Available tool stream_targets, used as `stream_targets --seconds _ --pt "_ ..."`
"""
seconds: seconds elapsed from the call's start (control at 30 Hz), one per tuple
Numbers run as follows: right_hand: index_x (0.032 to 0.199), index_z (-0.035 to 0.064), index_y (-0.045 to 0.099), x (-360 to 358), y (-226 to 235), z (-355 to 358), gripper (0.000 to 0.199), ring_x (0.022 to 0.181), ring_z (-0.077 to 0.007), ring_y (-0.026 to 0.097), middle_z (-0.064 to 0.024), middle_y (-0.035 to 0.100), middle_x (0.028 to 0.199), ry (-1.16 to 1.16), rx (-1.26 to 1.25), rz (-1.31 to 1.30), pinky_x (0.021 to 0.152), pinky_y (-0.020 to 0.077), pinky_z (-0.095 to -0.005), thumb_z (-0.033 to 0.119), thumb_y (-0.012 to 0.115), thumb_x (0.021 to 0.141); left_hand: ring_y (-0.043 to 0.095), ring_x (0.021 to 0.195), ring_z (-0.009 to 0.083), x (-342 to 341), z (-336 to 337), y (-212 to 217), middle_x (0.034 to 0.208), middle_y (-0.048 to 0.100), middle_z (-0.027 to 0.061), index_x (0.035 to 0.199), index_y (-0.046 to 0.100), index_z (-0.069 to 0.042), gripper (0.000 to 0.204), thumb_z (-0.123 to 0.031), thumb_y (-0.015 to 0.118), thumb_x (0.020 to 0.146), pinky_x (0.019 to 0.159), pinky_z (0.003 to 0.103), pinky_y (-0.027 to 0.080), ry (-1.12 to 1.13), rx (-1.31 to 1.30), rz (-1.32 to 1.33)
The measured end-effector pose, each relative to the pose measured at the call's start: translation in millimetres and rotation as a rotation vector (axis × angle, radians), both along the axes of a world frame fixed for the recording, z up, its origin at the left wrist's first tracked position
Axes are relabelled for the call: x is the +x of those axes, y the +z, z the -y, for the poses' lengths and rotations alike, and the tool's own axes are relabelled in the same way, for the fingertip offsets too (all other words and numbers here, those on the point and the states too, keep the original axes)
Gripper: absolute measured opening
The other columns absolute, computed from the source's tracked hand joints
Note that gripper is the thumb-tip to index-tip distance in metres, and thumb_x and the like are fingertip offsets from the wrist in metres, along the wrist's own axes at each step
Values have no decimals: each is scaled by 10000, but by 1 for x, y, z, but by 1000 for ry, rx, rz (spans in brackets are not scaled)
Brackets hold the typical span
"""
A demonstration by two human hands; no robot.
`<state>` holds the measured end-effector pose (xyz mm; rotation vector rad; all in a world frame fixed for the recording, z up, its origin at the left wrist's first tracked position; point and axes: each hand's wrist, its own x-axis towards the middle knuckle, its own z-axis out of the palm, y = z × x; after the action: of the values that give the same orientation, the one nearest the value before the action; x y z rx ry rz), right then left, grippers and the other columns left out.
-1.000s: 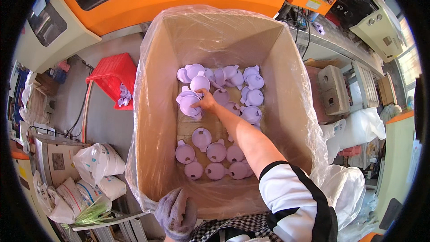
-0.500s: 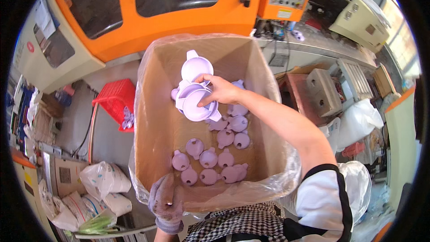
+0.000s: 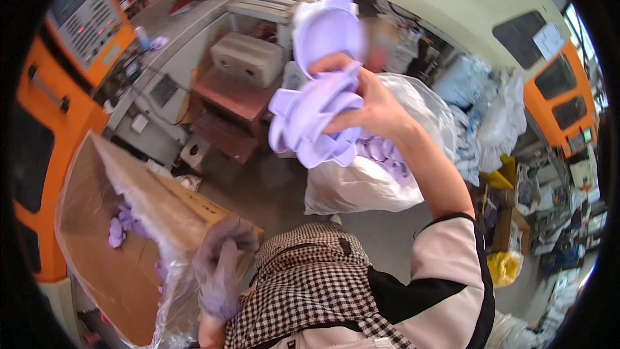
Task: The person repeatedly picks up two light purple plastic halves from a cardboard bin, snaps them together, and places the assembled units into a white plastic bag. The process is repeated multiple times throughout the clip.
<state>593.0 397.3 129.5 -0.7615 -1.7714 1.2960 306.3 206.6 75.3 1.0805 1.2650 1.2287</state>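
My bare right hand (image 3: 365,106) is raised and grips a stack of lavender plastic pieces (image 3: 309,116), shallow, round and bowl-like with tabs on their rims. Its thumb presses the lower pieces while a larger round one stands up above the fingers. Beyond and below this hand, a white plastic bag (image 3: 345,187) holds many more lavender pieces. My left hand (image 3: 223,265), in a grey glove, is beside the near wall of the cardboard box (image 3: 187,210). Its fingers are loosely curled, apart from the thumb, with nothing visible in them. Several lavender pieces (image 3: 126,221) lie inside the box.
Plastic film drapes over the box rim. An orange machine (image 3: 29,136) stands at the left, and a reddish-brown stand (image 3: 226,100) carries a grey block (image 3: 248,58). At the right are filled plastic bags (image 3: 494,116) and another orange and beige machine (image 3: 549,87).
My view has turned right, away from the box toward the white bag. My right hand has carried the lavender pieces up out of the box. The gloved left hand has come off its rim.
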Motion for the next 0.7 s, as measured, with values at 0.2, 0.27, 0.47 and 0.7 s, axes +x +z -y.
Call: stream_targets --seconds 0.2,0.27,0.47,0.7 --pt "1237 66 568 184 -83 55 666 1066 -223 620 -109 630 1175 -503 119 284 924 492 -340 7 859 641 623 755 155 170 -127 -30 944 646 133 1353 474 36 534 -393 435 1038 652 273 531 -418 -210 147" --pt "1214 84 600 214 -115 64 619 1077 -339 617 -160 625 1158 -623 312 410 947 490 -394 -36 802 641 612 698 156 225 -155 -35 899 636 135 1390 424 35 695 -545 425 1007 596 271 518 -544 -289 162" --pt "962 -14 696 270 -171 76 315 981 -289 556 -136 552 1268 -672 803 881 858 471 -418 134 648 689 644 689 153 324 -173 -31 1018 672 156 1439 388 8 808 -644 435 963 513 264 516 -760 -539 168" --pt "1042 20 674 297 -176 70 391 943 -267 589 -110 587 1263 -782 874 642 810 477 -414 178 671 684 669 938 159 360 -165 -26 1113 657 118 1468 305 22 650 -132 617 918 686 264 577 -706 -527 229"
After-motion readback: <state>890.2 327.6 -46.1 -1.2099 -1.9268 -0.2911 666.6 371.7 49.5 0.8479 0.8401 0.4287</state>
